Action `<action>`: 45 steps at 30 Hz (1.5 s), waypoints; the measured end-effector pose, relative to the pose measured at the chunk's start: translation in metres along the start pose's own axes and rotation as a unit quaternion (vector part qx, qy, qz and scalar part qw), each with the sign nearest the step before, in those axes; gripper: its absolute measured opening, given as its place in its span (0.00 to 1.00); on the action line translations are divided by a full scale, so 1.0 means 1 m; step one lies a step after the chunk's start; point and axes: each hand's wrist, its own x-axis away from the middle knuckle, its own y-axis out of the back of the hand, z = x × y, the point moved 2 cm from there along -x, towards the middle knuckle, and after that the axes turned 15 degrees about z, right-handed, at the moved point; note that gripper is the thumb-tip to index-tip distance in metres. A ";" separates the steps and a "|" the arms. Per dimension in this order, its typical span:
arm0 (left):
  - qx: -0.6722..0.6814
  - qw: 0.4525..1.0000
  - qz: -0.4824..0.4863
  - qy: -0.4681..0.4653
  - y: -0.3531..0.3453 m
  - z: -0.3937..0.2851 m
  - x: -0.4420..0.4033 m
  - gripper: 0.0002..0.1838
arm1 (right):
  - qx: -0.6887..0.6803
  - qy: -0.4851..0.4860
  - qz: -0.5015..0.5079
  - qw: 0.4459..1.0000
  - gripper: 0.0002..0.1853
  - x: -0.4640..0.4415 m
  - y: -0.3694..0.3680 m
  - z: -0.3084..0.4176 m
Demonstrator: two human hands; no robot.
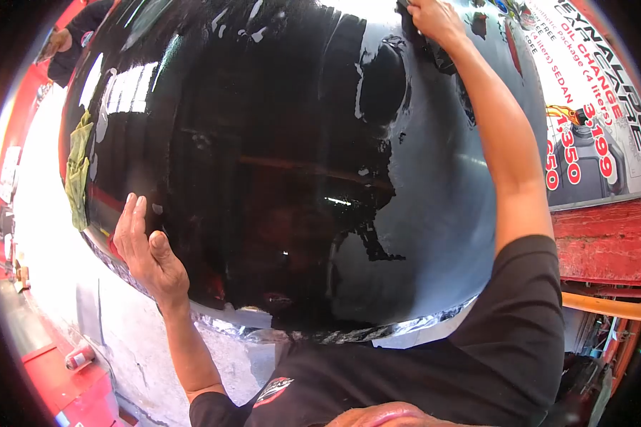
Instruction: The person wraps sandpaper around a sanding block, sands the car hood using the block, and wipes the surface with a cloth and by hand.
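A large curved black car panel fills the middle of the head view, glossy and streaked with wet patches. A duller grey film with ragged edges spreads over its right side. My left hand is open at the panel's left front edge, fingers stretched out and holding nothing; whether it touches the surface I cannot tell. At the top, my right hand reaches across to the panel's far part. Its fingers are closed at a dark thing partly cut off by the frame, whose kind I cannot make out.
A yellow-green cloth hangs over the panel's left edge. Another person in a dark shirt is at the upper left. A printed oil-change banner stands at right, above a red surface. Red boxes sit lower left.
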 end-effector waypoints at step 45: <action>0.003 1.000 0.001 -0.026 0.009 -0.007 0.001 0.21 | -0.147 0.092 0.024 0.985 0.17 0.240 0.067 0.084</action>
